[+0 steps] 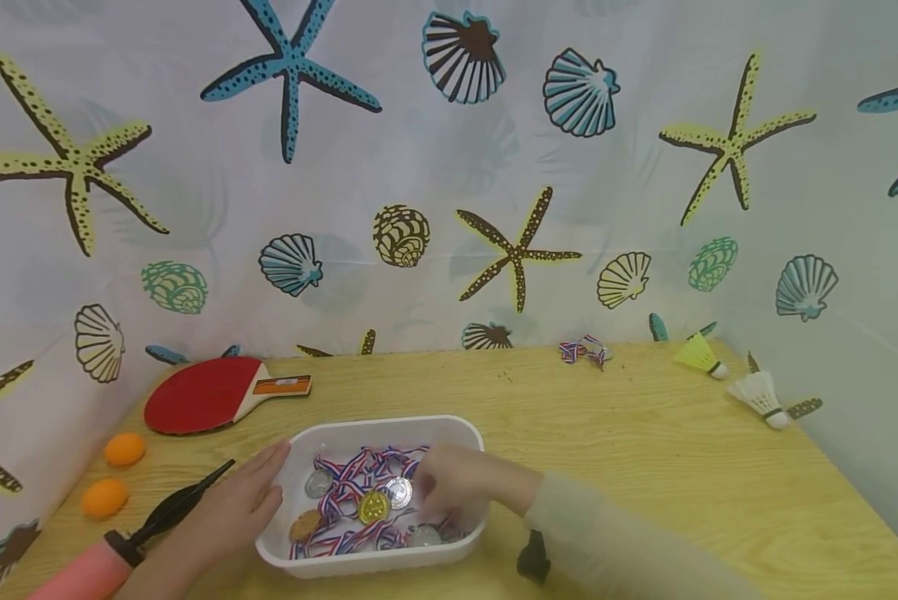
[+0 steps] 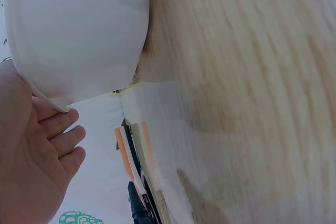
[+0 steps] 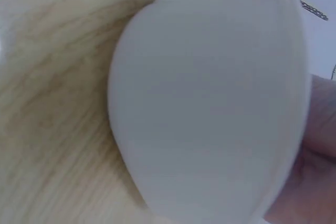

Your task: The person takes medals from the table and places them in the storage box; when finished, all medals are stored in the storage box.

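The left hand [image 1: 234, 504] lies flat against the left outer wall of the white plastic tub [image 1: 388, 429], fingers straight and relaxed, gripping nothing. The right hand [image 1: 452, 487] reaches inside the tub among the medals [image 1: 373, 504]; its fingertips are blurred, so whether it grips anything cannot be determined. The tub is a smooth, rounded rectangle at the front centre of the wood-grain tabletop [image 1: 644, 467]. The medals are shiny discs on striped ribbons. Both wrist views show mostly the tub's wall.
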`<state>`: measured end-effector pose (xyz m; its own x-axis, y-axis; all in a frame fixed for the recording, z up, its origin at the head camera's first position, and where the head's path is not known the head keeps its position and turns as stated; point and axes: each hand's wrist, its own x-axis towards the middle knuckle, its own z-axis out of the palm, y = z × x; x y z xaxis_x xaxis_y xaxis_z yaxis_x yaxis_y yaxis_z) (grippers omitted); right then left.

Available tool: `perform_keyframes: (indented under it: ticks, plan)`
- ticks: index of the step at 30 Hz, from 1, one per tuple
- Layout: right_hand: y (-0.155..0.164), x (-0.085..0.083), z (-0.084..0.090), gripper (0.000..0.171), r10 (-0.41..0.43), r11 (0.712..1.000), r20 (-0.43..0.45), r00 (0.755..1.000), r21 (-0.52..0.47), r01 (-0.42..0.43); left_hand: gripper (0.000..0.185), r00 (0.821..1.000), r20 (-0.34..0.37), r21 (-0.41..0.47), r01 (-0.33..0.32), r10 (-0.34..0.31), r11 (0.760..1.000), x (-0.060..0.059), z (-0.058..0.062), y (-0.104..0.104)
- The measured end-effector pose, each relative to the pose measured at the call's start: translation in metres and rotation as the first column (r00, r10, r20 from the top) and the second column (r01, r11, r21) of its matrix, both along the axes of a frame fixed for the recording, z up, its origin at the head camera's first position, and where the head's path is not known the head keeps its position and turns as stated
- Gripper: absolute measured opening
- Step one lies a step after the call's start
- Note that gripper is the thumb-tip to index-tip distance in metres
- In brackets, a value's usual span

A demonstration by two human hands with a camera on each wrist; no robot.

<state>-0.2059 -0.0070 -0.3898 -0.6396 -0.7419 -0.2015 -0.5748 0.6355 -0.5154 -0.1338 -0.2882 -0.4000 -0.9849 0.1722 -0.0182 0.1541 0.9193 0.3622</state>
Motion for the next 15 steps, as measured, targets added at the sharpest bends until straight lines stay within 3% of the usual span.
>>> perform_keyframes:
  ticks: [5,9,12,15]
  plan:
    - [0.013,-0.010,0.014,0.007,-0.064,0.992,0.083,0.995,-0.099,0.072,0.060,1.000,-0.007,-0.002,0.002,-0.002,1.000,0.000,-0.001,-0.001]
    - [0.035,-0.027,0.027,0.008,-0.137,0.965,0.122,0.983,-0.208,0.161,0.060,1.000,-0.009,-0.003,0.002,-0.002,1.000,0.000,-0.002,-0.001]
    - [0.057,-0.044,0.031,0.014,-0.203,0.922,0.108,0.973,-0.312,0.228,0.060,1.000,-0.015,-0.005,0.002,-0.002,1.000,-0.001,-0.003,-0.002]
    - [0.083,-0.065,0.029,0.019,-0.307,0.845,0.127,0.943,-0.419,0.331,0.060,1.000,-0.019,-0.009,0.003,-0.003,1.000,-0.001,-0.004,-0.002]
